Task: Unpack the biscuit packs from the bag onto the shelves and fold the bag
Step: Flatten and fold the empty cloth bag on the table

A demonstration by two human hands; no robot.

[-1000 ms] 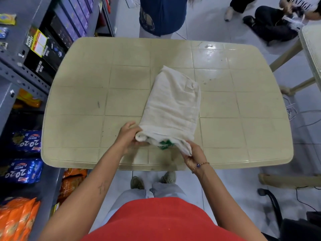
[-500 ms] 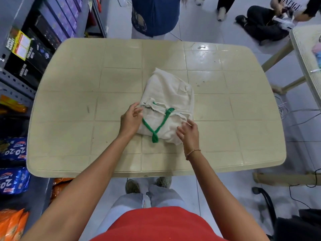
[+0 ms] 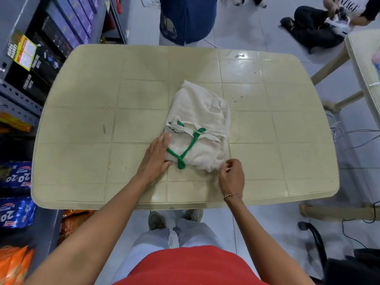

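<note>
A cream cloth bag (image 3: 201, 120) lies folded on the beige plastic table (image 3: 82, 120), its green handle (image 3: 190, 146) looped on top. My left hand (image 3: 156, 159) lies with straight fingers against the bag's left edge, thumb near the handle's knot. My right hand (image 3: 232, 175) hovers at the bag's near right corner, fingers loosely curled and holding nothing. Blue biscuit packs (image 3: 16, 173) and orange packs (image 3: 12, 264) sit on the shelves at the left.
Shelving with dark boxes (image 3: 39, 58) runs along the left. A person in blue (image 3: 187, 19) stands at the table's far edge; another sits on the floor (image 3: 320, 27). A second table (image 3: 364, 58) and a black chair (image 3: 316, 239) are at the right.
The bag's near end was folded over away from me, bringing the green handle on top. Both hands let go of the fold and drew back to the bag's near sides.
</note>
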